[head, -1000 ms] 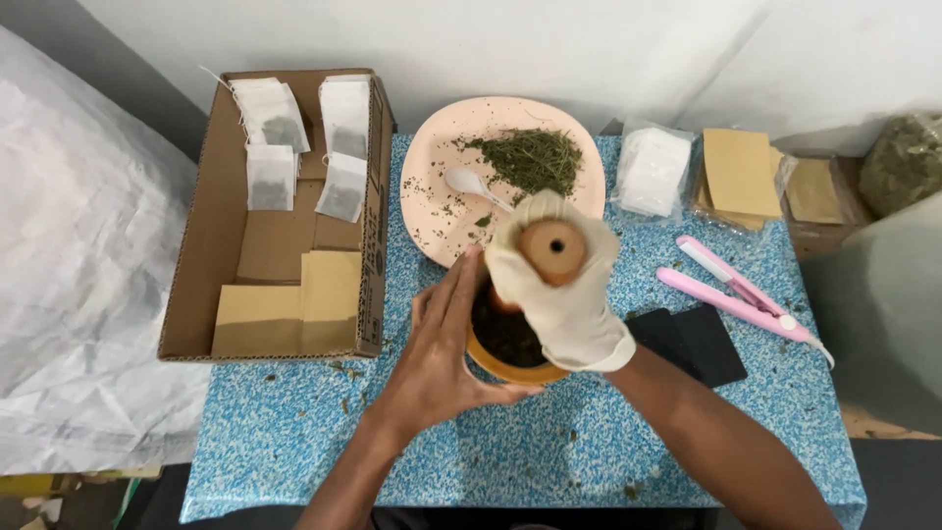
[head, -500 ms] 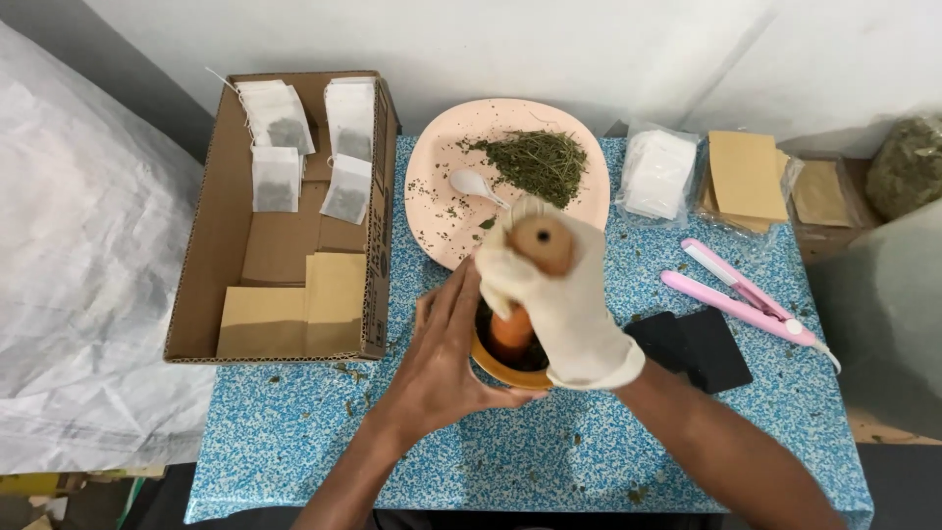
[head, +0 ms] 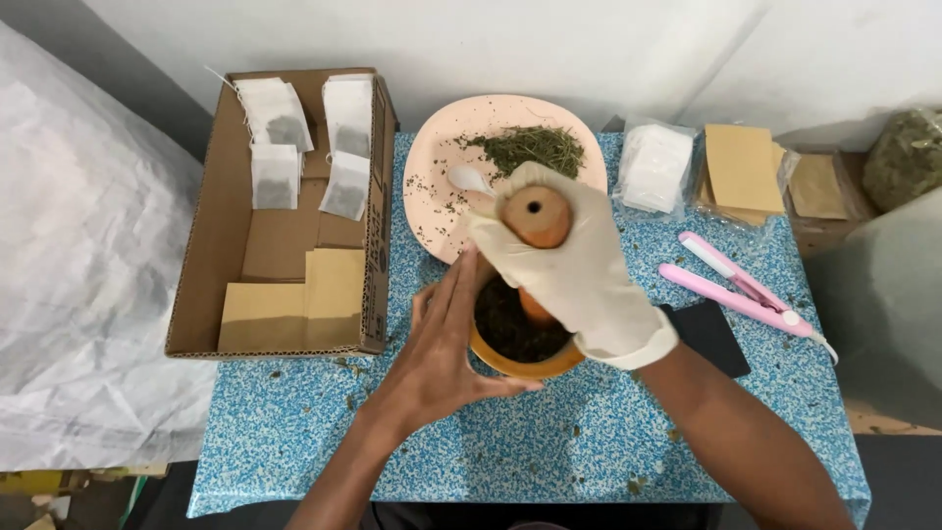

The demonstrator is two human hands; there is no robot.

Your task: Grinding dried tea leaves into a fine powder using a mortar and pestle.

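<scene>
Head view: gloved right hand (head: 574,265) grips one pestle (head: 535,218); bare left hand (head: 442,344) cups one mortar (head: 520,339); four teabags (head: 299,147).

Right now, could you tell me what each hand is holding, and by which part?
Gloved right hand grips the wooden pestle around its upper end; bare left hand steadies the mortar by its outer side.
</scene>
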